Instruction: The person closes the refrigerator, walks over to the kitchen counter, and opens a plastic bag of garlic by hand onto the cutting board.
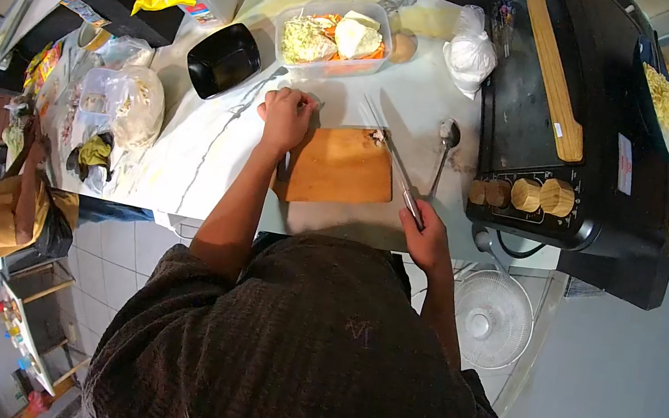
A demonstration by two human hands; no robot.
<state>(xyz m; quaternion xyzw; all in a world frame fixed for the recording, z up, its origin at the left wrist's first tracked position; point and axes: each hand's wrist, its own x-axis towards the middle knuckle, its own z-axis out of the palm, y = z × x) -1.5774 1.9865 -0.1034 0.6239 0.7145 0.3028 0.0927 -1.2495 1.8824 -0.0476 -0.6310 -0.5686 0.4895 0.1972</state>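
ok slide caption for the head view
Right hand holds a silver-bladed knife by a brown rectangular wooden board, left hand near its far-left corner.

Cutting board (339,172) near the middle of the counter (212,169), a container (323,72) beyond it, an appliance (519,98) to the right.
The knife (403,177) runs along the board's right side, its handle in the right hand (427,241); the left hand (286,117) is at the board's far left corner. Right of the knife lies a spoon (448,137), between it and the appliance, which has knobs (526,194) at its near end. Vegetables (308,41) sit in the container, with a bowl (223,60) to its left and a bag (468,58) to its right. A fan (494,320) stands at near right, beyond the counter's near edge.
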